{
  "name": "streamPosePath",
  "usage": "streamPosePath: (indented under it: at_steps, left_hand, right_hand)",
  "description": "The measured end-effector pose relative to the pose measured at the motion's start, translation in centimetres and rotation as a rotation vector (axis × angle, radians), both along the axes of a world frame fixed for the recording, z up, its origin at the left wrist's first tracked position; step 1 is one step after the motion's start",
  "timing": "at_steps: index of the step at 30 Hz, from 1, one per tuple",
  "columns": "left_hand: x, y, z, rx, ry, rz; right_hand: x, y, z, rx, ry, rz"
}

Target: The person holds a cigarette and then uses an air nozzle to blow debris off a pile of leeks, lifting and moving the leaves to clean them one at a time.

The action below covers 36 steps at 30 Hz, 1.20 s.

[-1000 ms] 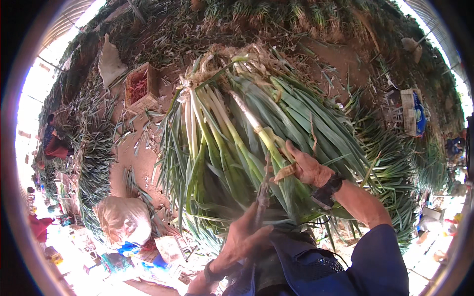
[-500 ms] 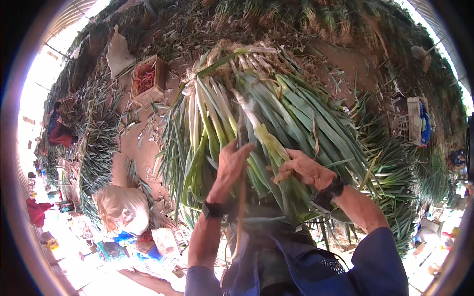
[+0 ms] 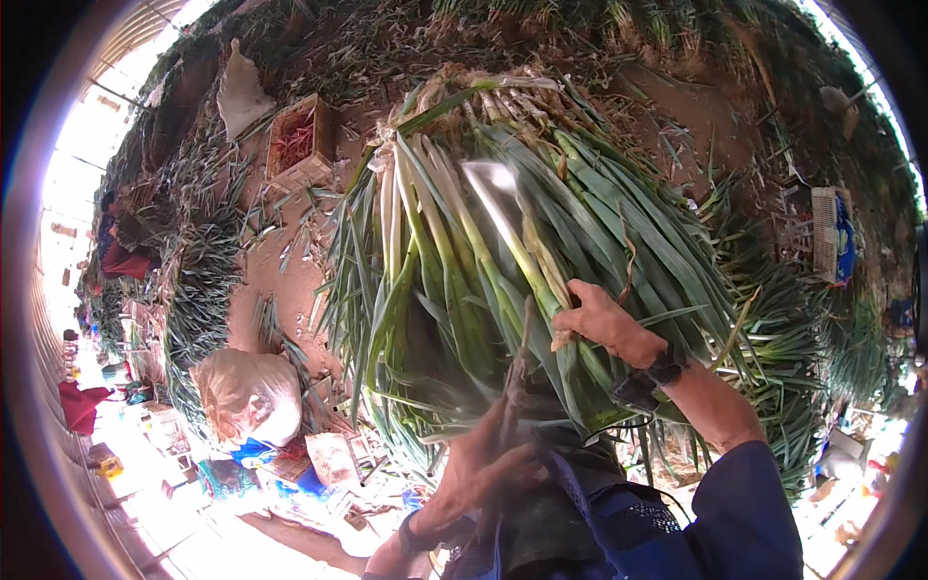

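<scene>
My right hand [image 3: 609, 324] is closed around the leafy part of a long green onion [image 3: 505, 217], whose white end points away from me. That onion lies over a big heap of green onions [image 3: 633, 227], with roots at the far end and leaves toward me. My left hand [image 3: 488, 469] is low, close to my body and blurred by motion. From its fingers a long thin brownish strip [image 3: 520, 358] sticks up toward the heap; blur hides what it is. A dark band is on each wrist.
A wooden crate [image 3: 302, 145] of red things stands at the far left, near a pale sack [image 3: 242, 92]. A filled pale bag [image 3: 249, 396] sits at the left. A light basket [image 3: 831, 232] with something blue is at the right. Another person [image 3: 126, 246] is at the far left edge.
My left hand has dropped from beside the onion down toward my body. My right hand has kept its grip. The onion's white part shows brighter, and the heap sits slightly higher and farther right in view.
</scene>
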<state>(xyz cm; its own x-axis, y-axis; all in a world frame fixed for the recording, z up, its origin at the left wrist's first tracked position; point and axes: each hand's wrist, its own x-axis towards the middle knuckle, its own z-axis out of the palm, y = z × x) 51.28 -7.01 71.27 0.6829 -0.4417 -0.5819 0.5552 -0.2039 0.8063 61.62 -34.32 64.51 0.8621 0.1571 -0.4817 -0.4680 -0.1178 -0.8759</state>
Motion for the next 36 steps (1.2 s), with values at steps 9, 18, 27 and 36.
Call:
streamPosePath:
  at_steps: [9, 18, 27, 36]
  left_hand:
    - [2.0, 0.7, -0.2, -0.097, 0.027, -0.056]
    - [15.4, -1.2, -7.0, 0.042, -0.264, 0.02]
    - [26.2, -0.8, -9.2, 0.01, -0.19, 0.091]
    - [10.0, 8.9, -3.4, 0.049, -0.674, -0.298]
  right_hand:
    - [0.5, 0.8, -1.7, -0.374, -0.146, 0.031]
    - [-0.2, 2.7, 0.0, -0.211, 0.004, -0.054]
    - [0.0, 4.3, 3.7, -0.067, -0.048, 0.033]
    - [4.6, 7.3, 9.5, -0.113, -0.426, 0.023]
